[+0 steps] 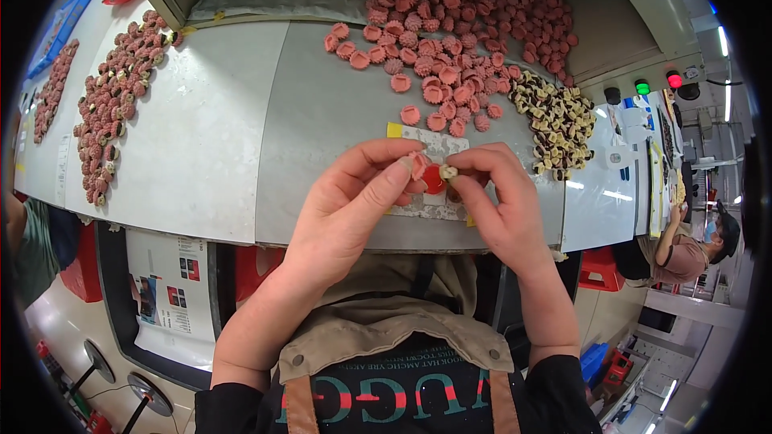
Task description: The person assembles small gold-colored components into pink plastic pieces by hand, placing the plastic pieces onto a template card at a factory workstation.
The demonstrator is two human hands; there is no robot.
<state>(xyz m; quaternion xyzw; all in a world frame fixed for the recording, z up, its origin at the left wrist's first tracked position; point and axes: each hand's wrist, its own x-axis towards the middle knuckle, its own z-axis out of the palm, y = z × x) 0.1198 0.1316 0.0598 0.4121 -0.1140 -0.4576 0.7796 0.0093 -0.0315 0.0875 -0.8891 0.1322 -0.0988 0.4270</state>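
Observation:
My left hand (342, 205) pinches a small pink bumpy cup-shaped piece (417, 164) between thumb and fingers. Close beside it, my right hand (511, 213) grips a small cream-coloured piece (448, 172) by its fingertips. The two pieces are near each other but look apart. Below and between the fingertips shows a round red disc (434, 182) on a worn whitish patch (441, 141) of the table. Beyond my hands lies a heap of loose pink cups (434, 56). To the right of it are many small cream-and-dark pieces (555, 124).
A metal housing (627, 16) with green (641, 87) and red (674, 79) buttons arches over the pink heap. At left lies a pile of pink pieces with cream showing (117, 100). A person (679, 253) works at the far right; another person's sleeve (36, 249) shows at the left edge.

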